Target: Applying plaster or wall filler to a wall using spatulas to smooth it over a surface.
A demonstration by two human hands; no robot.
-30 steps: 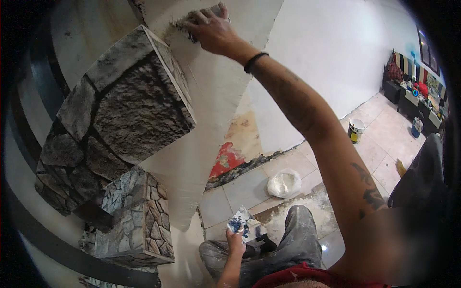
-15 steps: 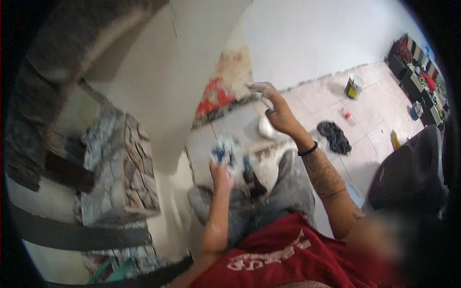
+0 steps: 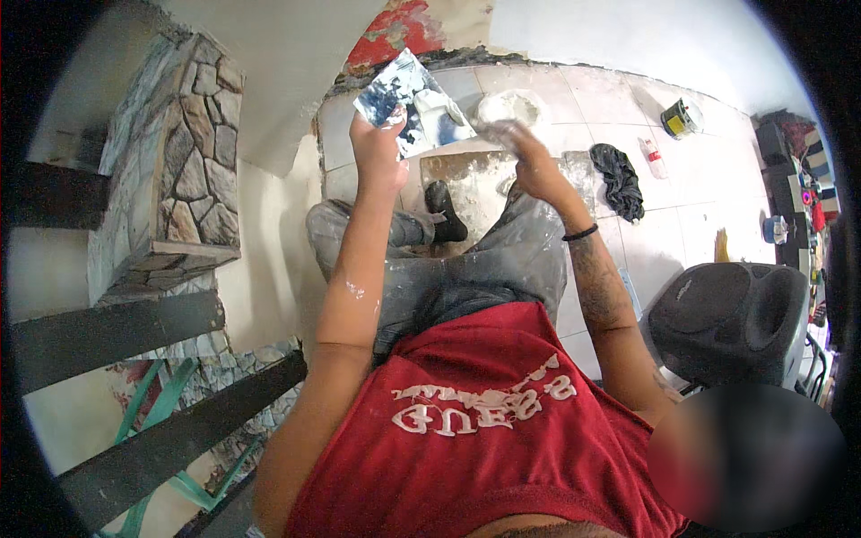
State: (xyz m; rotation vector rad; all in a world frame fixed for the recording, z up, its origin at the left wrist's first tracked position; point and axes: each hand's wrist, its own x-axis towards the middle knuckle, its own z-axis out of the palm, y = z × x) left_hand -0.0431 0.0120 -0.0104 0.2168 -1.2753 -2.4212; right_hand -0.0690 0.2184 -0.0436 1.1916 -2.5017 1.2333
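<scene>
My left hand is closed round the near left edge of a flat square plate. White plaster smears and lumps cover its dark blue, shiny face, which is tilted up toward me. Just right of the plate is my right hand, its fingers curled and partly blurred. A thin, whitish flat tool seems to stick out from them toward the plate; motion hides its exact kind. Behind that hand, a round tub of white paste stands on the floor. A plaster-dusted board lies below, between my legs.
A black plastic bag, a bottle and a paint can sit on the tiles to the right. Nearer stands a large black speaker. On the left are a stone-clad block and dark stair treads.
My view has tipped downward. The right hand has come from in front of the wall to beside the plate, which now shows its plastered face clearly in my left hand.
</scene>
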